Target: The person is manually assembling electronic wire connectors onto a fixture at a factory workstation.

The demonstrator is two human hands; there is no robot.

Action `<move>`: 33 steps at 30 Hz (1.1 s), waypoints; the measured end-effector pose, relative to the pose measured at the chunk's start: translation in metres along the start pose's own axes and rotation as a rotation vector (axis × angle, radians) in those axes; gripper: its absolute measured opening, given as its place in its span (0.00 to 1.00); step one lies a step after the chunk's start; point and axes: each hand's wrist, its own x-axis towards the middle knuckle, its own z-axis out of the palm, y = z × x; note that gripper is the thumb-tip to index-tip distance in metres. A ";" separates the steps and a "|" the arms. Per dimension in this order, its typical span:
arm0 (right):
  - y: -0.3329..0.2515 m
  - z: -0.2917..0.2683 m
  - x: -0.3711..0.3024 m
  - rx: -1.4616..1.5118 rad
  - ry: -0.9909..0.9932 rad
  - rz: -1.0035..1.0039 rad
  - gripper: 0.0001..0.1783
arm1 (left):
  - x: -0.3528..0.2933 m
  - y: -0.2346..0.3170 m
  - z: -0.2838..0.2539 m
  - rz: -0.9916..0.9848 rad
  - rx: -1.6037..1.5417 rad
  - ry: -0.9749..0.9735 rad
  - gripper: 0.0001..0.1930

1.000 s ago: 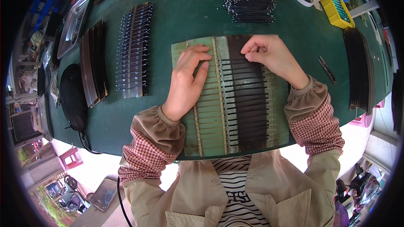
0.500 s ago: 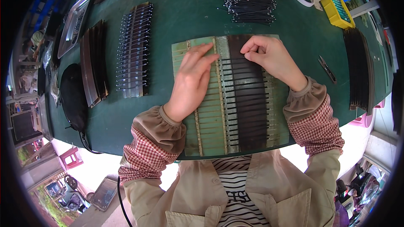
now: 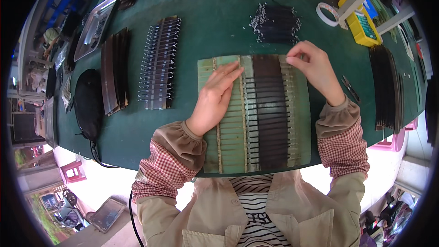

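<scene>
A green grooved board lies on the table before me. Along it runs a dark brown strip, crossed by several thin black wires seated between the grooves on either side. My left hand lies flat on the board's left half, fingers stretched toward the far end of the strip. At the board's far right corner, my right hand is closed in a pinch; what its fingertips hold, if anything, is too small to make out. Beyond the board sits a pile of short black wires with pale ends.
To the left lie a strip with wires fixed across it, stacked brown strips, a black pouch and a metal tray. On the right are small snips, a tape roll, a yellow bin and dark strips.
My right hand has moved right, from over the brown strip to the board's far right corner, still pinched. The left hand keeps its place on the board. The whole view has shifted slightly.
</scene>
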 end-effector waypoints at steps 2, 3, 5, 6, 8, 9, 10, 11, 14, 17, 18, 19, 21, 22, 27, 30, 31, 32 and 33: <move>0.008 -0.010 0.010 -0.006 -0.003 0.007 0.07 | 0.000 -0.001 0.002 0.001 -0.005 0.007 0.15; 0.012 -0.012 0.017 -0.006 -0.014 0.030 0.07 | 0.000 -0.001 0.002 0.001 -0.006 0.011 0.14; 0.018 -0.009 0.031 -0.004 -0.014 0.035 0.07 | -0.001 -0.002 0.002 0.012 -0.007 0.028 0.14; 0.022 -0.003 0.038 -0.033 -0.017 -0.043 0.07 | -0.002 -0.002 0.002 0.010 -0.017 0.032 0.13; 0.029 0.009 0.052 -0.089 -0.024 -0.200 0.08 | -0.004 0.000 0.002 0.018 -0.012 0.050 0.13; 0.033 0.013 0.058 -0.089 -0.017 -0.222 0.08 | -0.004 0.000 0.004 0.014 -0.023 0.046 0.13; 0.038 0.016 0.059 -0.157 -0.027 -0.258 0.08 | -0.004 0.001 0.005 0.010 -0.034 0.043 0.13; 0.040 0.019 0.060 -0.223 -0.038 -0.296 0.08 | -0.004 0.001 0.005 0.003 -0.042 0.040 0.12; 0.045 0.023 0.064 -0.342 -0.063 -0.362 0.07 | -0.004 0.001 0.007 -0.004 -0.063 0.048 0.12; 0.044 0.026 0.067 -0.455 -0.102 -0.385 0.07 | -0.006 -0.002 0.007 -0.008 -0.075 0.050 0.13; 0.045 0.028 0.068 -0.440 -0.096 -0.434 0.06 | -0.006 -0.003 0.007 -0.009 -0.072 0.049 0.13; 0.045 0.029 0.068 -0.427 -0.092 -0.479 0.06 | -0.006 -0.004 0.007 -0.011 -0.073 0.047 0.13; 0.045 0.030 0.066 -0.416 -0.088 -0.526 0.06 | -0.005 -0.005 0.006 -0.010 -0.076 0.050 0.13; 0.047 0.029 0.065 -0.393 -0.059 -0.534 0.06 | -0.005 -0.005 0.006 -0.012 -0.079 0.049 0.13; 0.054 0.025 0.062 -0.220 0.083 -0.424 0.05 | -0.006 -0.006 0.006 0.002 -0.091 0.053 0.13; 0.055 0.028 0.057 -0.008 0.144 -0.242 0.03 | -0.006 -0.005 0.006 -0.005 -0.096 0.061 0.13; 0.055 0.031 0.055 0.138 0.165 -0.130 0.03 | -0.006 -0.005 0.007 -0.010 -0.099 0.064 0.12; 0.055 0.033 0.053 0.283 0.187 -0.016 0.04 | -0.005 -0.005 0.007 -0.012 -0.107 0.055 0.12; 0.056 0.033 0.053 0.280 0.190 -0.003 0.04 | -0.004 -0.005 0.007 -0.015 -0.109 0.055 0.13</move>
